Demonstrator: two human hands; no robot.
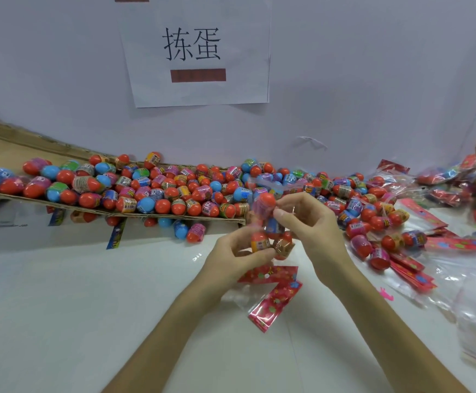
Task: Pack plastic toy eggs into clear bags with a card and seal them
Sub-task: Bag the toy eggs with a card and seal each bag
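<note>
Left hand [239, 251] grips lower toy eggs through clear bag [262, 207], cupping underneath for support. Right hand [310, 222] pinches bag beside topmost egg, probably seating it. Red cards [273, 300] just below hands, handy; loose egg pile [174, 191] beyond.

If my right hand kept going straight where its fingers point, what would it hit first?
Probably the bagged eggs that the right hand pinches; just beyond them, the left hand. Depth is unclear.

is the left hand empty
No, the left hand grips the bag of eggs, and the right hand holds it too.
</note>
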